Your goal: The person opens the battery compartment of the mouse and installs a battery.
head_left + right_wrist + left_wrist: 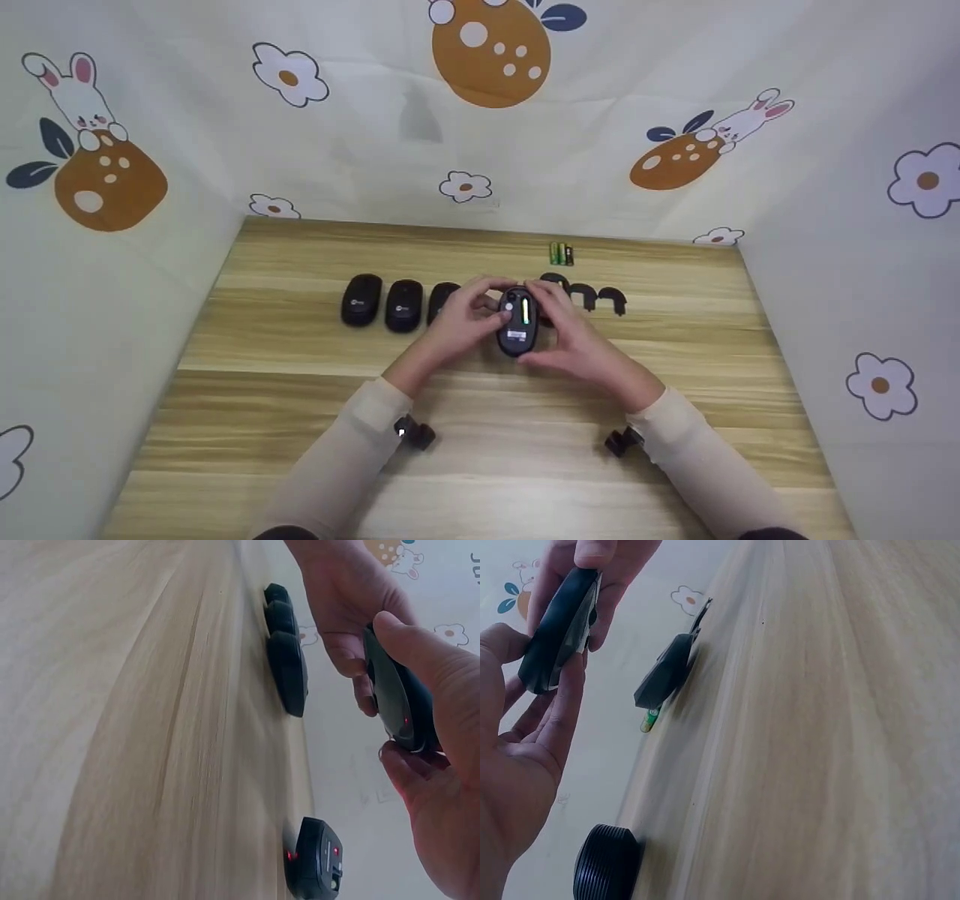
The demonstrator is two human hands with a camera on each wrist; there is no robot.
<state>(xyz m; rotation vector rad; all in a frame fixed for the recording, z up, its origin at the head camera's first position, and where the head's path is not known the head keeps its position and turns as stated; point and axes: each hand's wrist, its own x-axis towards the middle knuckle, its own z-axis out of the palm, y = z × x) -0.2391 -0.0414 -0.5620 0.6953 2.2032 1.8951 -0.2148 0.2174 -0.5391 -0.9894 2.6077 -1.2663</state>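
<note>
A black computer mouse [517, 341] is held above the table, its underside facing up in the head view. A green battery [525, 310] lies in its uncovered slot. My left hand [465, 319] grips the mouse's left side, with the thumb on its underside. The right hand [574, 341] holds the opposite side between thumb and fingers. In the right wrist view a small red light shows on the held mouse [394, 690]. Another mouse [316, 859] rests underside up on the table, also lit red; in the head view the right hand mostly hides it.
Three black mice stand in a row at the left, among them a mouse [361, 300] and a middle mouse [404, 305]; the left hand partly covers the third. Battery covers [611, 298] lie right of the hands. Several small batteries [561, 254] lie near the back wall [360, 165].
</note>
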